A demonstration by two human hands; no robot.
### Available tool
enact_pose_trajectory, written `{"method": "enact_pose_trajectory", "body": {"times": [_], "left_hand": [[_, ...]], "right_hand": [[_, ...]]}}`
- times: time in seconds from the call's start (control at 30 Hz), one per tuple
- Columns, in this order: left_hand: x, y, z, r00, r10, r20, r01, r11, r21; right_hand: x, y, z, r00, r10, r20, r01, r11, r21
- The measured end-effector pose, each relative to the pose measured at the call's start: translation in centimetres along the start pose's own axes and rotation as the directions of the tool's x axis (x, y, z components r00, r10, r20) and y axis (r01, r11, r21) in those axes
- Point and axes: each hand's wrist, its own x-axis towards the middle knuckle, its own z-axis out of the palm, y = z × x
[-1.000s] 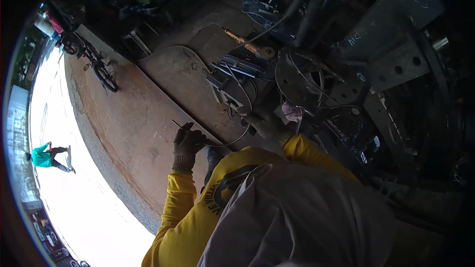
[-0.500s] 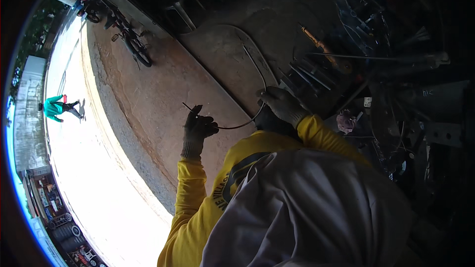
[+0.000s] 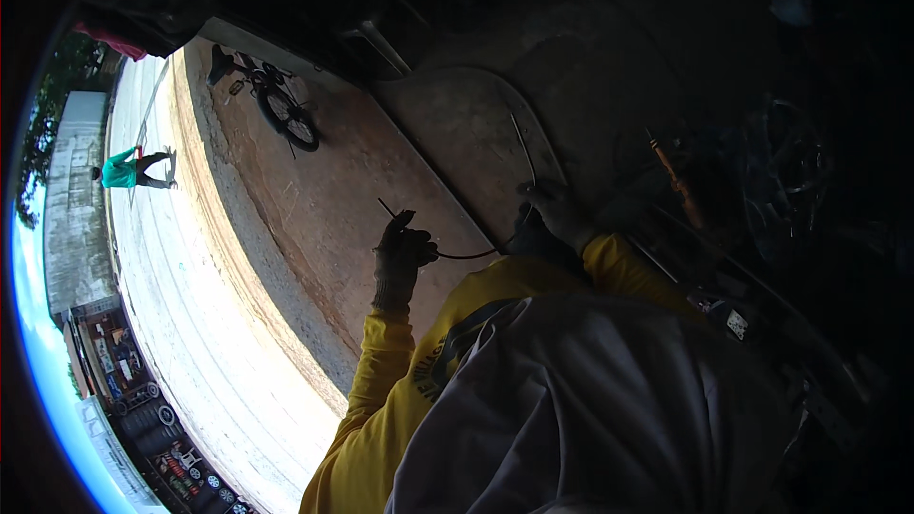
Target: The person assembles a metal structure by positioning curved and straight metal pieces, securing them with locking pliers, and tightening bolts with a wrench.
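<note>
A thin, dark, curved rod (image 3: 466,256) runs between my two gloved hands. My left hand (image 3: 405,252) is closed on it, and one short end sticks up past the fingers. My right hand (image 3: 560,214) grips the rod farther along, in deep shadow. Beyond the right hand its other end (image 3: 523,145) rises away from me. Whether the rod is solid wire or stiff cable cannot be made out. Yellow sleeves cover both forearms.
A long tool with an orange handle (image 3: 674,181) lies at the right among dim clutter. A metal edge (image 3: 428,167) crosses the floor ahead. Outside stand a bicycle (image 3: 286,116) and a wall (image 3: 78,209); a person in green (image 3: 120,171) is on the bright road.
The view has swung, so the scene sits farther right and the right side looks darker. Both hands keep their hold on the rod. The person outside has changed stride.
</note>
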Motion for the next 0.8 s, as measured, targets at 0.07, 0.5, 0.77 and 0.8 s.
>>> {"method": "enact_pose_trajectory", "body": {"times": [0.07,0.5,0.77,0.8], "left_hand": [[4.5,3.9,2.7,1.000,0.001,0.024,-0.002,0.998,0.059],[36.3,14.9,19.1,0.741,-0.185,0.646,0.034,0.971,0.238],[43.4,24.8,39.1,0.421,-0.412,0.808,-0.367,0.738,0.567],[43.3,25.4,41.4,0.348,-0.424,0.836,-0.455,0.703,0.546]], "right_hand": [[3.1,-1.7,-2.1,0.995,0.088,0.035,-0.095,0.951,0.295],[13.2,-8.7,-16.4,0.886,0.094,-0.455,-0.086,0.996,0.038],[15.9,-11.4,-15.7,0.465,0.413,-0.783,0.235,0.796,0.559],[16.2,-11.6,-15.6,0.443,0.431,-0.786,0.259,0.779,0.572]]}}
